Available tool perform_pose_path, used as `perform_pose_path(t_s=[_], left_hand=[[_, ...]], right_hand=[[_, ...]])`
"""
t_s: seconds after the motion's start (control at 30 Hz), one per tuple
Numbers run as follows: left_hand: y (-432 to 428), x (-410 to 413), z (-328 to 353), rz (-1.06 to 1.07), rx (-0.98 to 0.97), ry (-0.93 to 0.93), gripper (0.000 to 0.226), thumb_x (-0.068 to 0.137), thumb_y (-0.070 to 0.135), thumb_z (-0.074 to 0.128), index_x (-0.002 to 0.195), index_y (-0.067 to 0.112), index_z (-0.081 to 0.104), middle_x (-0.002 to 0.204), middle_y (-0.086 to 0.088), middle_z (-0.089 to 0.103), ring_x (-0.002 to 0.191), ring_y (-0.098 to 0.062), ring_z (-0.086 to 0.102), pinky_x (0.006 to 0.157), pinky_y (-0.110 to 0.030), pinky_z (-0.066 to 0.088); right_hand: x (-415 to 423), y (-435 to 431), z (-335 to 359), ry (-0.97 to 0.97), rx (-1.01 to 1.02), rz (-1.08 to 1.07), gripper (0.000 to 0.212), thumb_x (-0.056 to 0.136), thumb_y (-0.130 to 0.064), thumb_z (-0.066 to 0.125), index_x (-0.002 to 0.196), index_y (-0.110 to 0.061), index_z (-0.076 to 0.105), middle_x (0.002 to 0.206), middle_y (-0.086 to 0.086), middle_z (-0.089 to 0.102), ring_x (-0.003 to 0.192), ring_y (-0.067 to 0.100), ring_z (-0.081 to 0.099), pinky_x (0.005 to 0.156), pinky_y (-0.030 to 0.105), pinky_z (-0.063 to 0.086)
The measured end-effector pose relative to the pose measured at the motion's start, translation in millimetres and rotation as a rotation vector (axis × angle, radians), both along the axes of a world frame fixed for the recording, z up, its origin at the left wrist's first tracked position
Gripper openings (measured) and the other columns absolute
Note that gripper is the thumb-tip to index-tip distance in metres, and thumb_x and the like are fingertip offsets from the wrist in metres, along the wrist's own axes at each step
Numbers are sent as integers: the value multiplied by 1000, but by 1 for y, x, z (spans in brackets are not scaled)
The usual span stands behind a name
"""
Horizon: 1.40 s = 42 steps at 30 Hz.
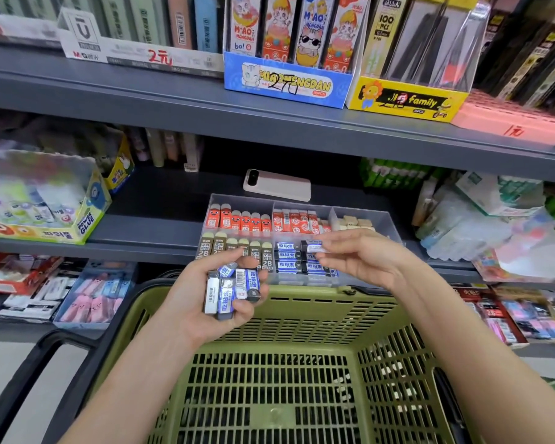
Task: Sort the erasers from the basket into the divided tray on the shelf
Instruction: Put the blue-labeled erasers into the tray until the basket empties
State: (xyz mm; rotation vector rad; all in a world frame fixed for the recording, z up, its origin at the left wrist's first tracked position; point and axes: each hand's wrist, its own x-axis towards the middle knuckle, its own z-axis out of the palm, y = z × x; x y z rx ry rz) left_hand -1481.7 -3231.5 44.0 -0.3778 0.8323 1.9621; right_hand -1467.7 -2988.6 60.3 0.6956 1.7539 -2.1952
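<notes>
My left hand (202,302) is closed around a stack of several blue-and-white erasers (229,291), held above the far rim of the olive green basket (302,363). My right hand (356,254) pinches a single blue-and-white eraser (316,248) over the front middle compartment of the clear divided tray (386,224) on the shelf. That compartment holds matching blue erasers (289,256). Other compartments hold orange erasers (237,219), red-and-white ones (293,221), dark 2B erasers (234,248) and plain beige ones (353,222). The basket's floor shows no erasers.
A white power bank (276,184) lies on the shelf behind the tray. A glue box (45,200) stands at the left, plastic-wrapped packs (481,219) at the right. Upper shelf carries display boxes (285,81). Lower shelf holds more stationery trays (93,296).
</notes>
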Motion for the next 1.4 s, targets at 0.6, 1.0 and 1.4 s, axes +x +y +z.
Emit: perform_pose_path(t_s=[0.6, 1.0, 1.4], left_hand=[[-2, -2, 8, 111, 44, -55, 31, 74, 30, 62, 72, 2, 74, 79, -16, 65, 62, -25, 62, 35, -17, 38], [5, 2, 12, 9, -12, 97, 45, 73, 29, 62, 114, 11, 70, 102, -20, 68, 58, -24, 60, 33, -18, 37], [-6, -7, 8, 100, -21, 39, 42, 73, 24, 58, 103, -2, 71, 82, -18, 66, 55, -22, 56, 33, -17, 35]], right_hand=[[5, -33, -24, 308, 959, 330, 3, 79, -22, 74, 77, -23, 72, 73, -17, 64, 64, -9, 54, 67, 16, 42], [22, -79, 9, 587, 992, 496, 19, 85, -30, 66, 101, -21, 71, 88, -6, 61, 94, 9, 50, 89, 24, 35], [-7, -33, 8, 362, 566, 192, 24, 83, -13, 69, 91, -16, 47, 59, 0, 63, 54, 17, 61, 53, 22, 48]])
